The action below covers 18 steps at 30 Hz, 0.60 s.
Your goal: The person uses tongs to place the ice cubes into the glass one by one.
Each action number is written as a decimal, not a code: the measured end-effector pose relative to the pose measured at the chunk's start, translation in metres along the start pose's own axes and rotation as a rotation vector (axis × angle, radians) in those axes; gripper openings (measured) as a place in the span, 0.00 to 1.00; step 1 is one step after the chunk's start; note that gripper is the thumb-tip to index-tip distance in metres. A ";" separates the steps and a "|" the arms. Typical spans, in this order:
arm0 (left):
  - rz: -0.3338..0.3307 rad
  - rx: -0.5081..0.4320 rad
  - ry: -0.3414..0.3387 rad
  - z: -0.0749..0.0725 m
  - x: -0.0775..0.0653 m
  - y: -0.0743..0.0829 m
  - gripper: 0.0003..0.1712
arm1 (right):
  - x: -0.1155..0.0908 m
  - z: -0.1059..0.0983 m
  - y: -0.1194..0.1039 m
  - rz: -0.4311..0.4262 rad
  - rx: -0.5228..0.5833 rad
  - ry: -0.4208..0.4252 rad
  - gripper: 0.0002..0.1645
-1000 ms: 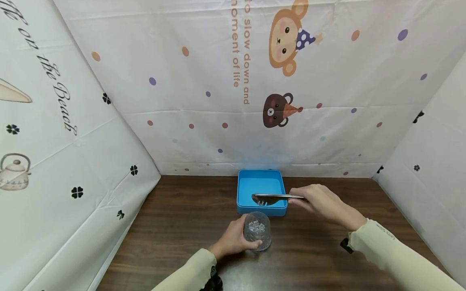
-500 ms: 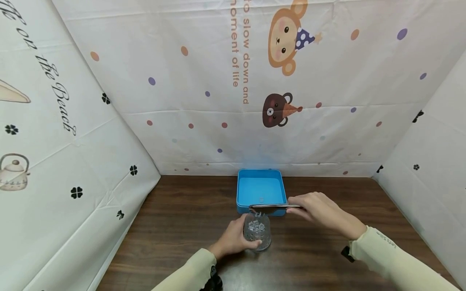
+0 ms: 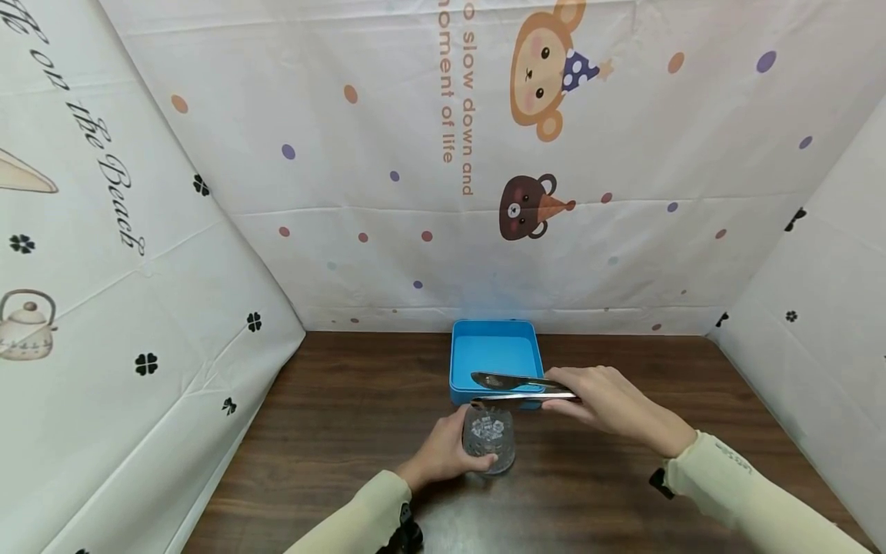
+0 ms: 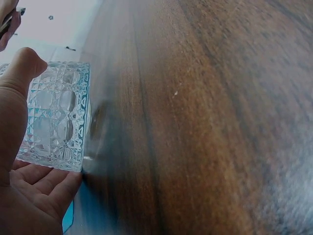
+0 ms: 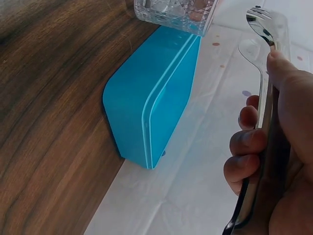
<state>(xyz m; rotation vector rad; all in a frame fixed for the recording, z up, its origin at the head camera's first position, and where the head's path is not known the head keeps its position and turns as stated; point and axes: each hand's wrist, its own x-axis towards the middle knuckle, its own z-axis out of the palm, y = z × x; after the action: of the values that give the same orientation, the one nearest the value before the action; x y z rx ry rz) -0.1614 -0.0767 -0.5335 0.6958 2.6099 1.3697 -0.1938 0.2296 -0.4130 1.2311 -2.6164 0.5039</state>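
My left hand (image 3: 446, 448) grips a clear, patterned glass (image 4: 56, 115) from its left side, thumb in front and fingers behind. Several small clear ice-like pieces (image 3: 487, 428) lie in the glass. In my right hand (image 3: 601, 396) is a pair of shiny metal tongs (image 3: 515, 398), held from the right with the thumb on one arm and the fingers curled round the other. The tong arms stand apart, their ends over the rim of the glass. One end is fork-like in the right wrist view, the other spoon-like. Nothing shows between the ends.
A shallow blue box (image 3: 493, 350), open at the top, stands just behind the glass against the back sheet. The dark wooden table (image 3: 360, 400) spreads around them. White printed sheets (image 3: 388, 169) rise at the back and both sides.
The tongs came down from over the blue box to the glass and then spread apart, and the clear pieces at their ends dropped away. The left hand and glass stayed in place.
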 end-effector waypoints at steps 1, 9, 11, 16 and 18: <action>-0.005 0.002 -0.001 0.000 0.000 0.000 0.43 | 0.000 0.000 0.000 0.004 -0.004 0.000 0.18; -0.019 0.016 -0.004 0.000 0.000 0.001 0.44 | 0.000 0.001 0.000 0.013 -0.013 -0.006 0.21; -0.017 0.012 -0.005 0.000 0.000 0.001 0.44 | 0.000 0.001 0.000 0.019 -0.007 -0.012 0.22; -0.012 0.007 -0.001 0.001 0.001 0.000 0.44 | 0.003 0.001 0.001 0.040 -0.003 -0.028 0.20; -0.006 0.006 0.001 0.001 0.001 0.000 0.45 | 0.006 0.001 0.002 0.049 -0.007 -0.033 0.20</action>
<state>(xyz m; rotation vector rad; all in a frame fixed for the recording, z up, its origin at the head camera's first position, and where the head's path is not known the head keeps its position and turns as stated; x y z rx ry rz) -0.1620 -0.0757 -0.5341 0.6879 2.6164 1.3613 -0.1991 0.2262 -0.4123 1.1860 -2.6789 0.4870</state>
